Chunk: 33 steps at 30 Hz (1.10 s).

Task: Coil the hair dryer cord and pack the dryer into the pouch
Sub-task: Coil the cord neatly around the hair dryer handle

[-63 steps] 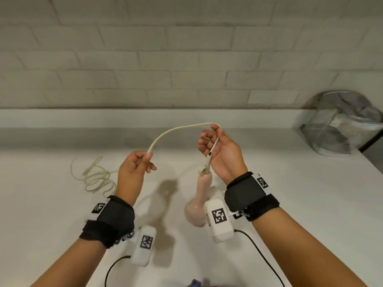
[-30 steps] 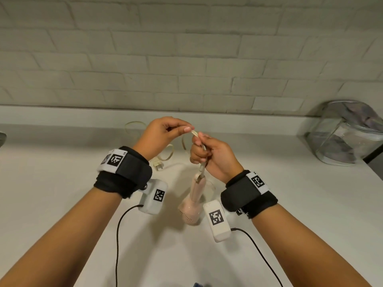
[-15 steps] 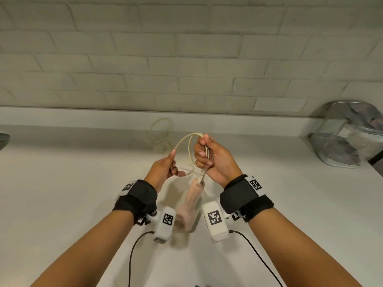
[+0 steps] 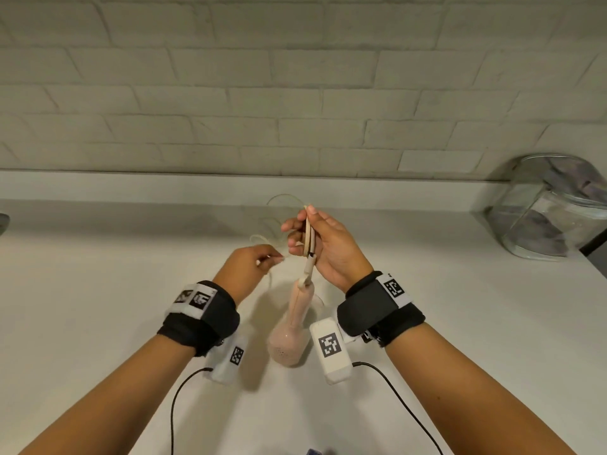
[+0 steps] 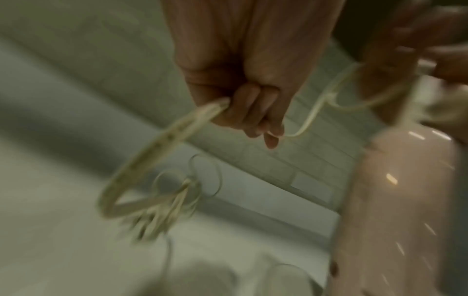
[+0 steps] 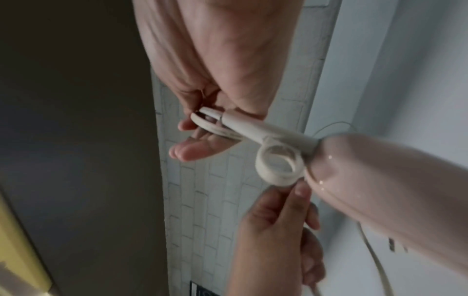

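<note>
A pale pink hair dryer point(image 4: 292, 330) hangs head down over the white counter, also seen in the right wrist view as the dryer point(image 6: 380, 190). My right hand point(image 4: 323, 247) holds folded loops of its cream cord point(image 4: 308, 234) at the handle's strain relief point(image 6: 253, 128). My left hand point(image 4: 249, 267), just left of it, pinches a further stretch of the cord point(image 5: 177, 132). The rest of the cord point(image 4: 279, 211) trails toward the wall, blurred. A clear pouch point(image 4: 551, 208) lies at the far right against the wall.
A white brick wall point(image 4: 295, 93) with a low ledge bounds the counter point(image 4: 98, 307) at the back. Black cables from the wrist cameras trail toward me. A dark object point(image 4: 3, 221) shows at the left edge.
Several loops have gathered in my right hand. My left hand went up to the right hand, dropped back, and now pinches a fresh stretch lower left. The loose cord has drawn in toward the middle.
</note>
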Each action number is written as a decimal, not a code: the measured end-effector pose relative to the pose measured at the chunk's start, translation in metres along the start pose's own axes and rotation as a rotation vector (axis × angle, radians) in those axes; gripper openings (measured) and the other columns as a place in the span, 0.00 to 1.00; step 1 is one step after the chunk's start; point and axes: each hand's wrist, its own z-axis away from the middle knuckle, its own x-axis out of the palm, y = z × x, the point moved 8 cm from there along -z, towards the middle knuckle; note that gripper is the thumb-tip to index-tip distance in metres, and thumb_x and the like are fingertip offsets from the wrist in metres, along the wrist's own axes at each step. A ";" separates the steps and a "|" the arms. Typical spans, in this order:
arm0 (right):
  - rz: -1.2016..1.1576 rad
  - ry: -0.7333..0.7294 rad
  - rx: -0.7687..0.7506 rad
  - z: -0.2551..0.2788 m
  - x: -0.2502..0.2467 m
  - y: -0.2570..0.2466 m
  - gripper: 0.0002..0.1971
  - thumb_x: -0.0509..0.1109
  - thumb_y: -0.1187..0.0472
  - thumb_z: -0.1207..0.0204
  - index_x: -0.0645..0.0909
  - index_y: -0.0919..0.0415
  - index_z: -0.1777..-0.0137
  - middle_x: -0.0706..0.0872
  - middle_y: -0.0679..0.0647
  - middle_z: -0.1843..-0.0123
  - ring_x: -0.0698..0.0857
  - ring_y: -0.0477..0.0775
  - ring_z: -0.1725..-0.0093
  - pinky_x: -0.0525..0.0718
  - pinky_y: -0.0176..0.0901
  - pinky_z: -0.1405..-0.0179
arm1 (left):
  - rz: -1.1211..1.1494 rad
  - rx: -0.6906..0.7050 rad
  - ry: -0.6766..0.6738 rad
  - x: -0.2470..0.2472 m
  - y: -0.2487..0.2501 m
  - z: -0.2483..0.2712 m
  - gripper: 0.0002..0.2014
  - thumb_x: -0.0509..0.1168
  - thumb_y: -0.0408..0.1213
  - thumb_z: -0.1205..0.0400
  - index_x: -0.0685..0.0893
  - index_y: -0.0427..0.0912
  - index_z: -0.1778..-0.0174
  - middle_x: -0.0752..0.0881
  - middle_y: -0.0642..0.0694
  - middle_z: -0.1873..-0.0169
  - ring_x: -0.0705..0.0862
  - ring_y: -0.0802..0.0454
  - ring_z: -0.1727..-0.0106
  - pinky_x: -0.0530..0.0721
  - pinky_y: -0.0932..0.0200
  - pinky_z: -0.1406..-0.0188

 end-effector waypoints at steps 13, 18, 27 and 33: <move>0.291 0.146 -0.046 0.001 0.002 -0.009 0.15 0.51 0.56 0.15 0.72 0.59 0.60 0.82 0.54 0.66 0.85 0.45 0.71 0.84 0.35 0.69 | -0.448 0.336 0.031 -0.050 0.102 0.024 0.15 0.69 0.46 0.26 0.70 0.45 0.55 0.85 0.51 0.63 0.82 0.48 0.67 0.75 0.58 0.74; 0.453 0.101 0.080 0.004 0.015 0.000 0.12 0.51 0.63 0.17 0.72 0.63 0.59 0.79 0.55 0.72 0.75 0.53 0.77 0.74 0.40 0.78 | -0.370 0.361 -0.054 -0.057 0.124 0.014 0.29 0.76 0.45 0.35 0.62 0.50 0.49 0.83 0.50 0.73 0.80 0.50 0.73 0.73 0.61 0.74; 0.358 -0.175 0.235 0.018 0.017 0.001 0.24 0.50 0.50 0.17 0.73 0.60 0.71 0.65 0.43 0.86 0.56 0.41 0.86 0.48 0.38 0.82 | 0.290 0.277 -0.188 -0.080 0.099 -0.026 0.17 0.76 0.53 0.39 0.76 0.54 0.63 0.75 0.54 0.84 0.67 0.55 0.77 0.67 0.67 0.73; 0.185 -0.078 0.186 0.011 0.000 0.001 0.23 0.50 0.49 0.17 0.63 0.56 0.74 0.59 0.43 0.85 0.54 0.43 0.85 0.49 0.37 0.82 | 0.433 0.208 -0.107 -0.059 0.059 -0.031 0.14 0.61 0.35 0.20 0.86 0.61 0.52 0.85 0.61 0.72 0.77 0.65 0.69 0.74 0.75 0.61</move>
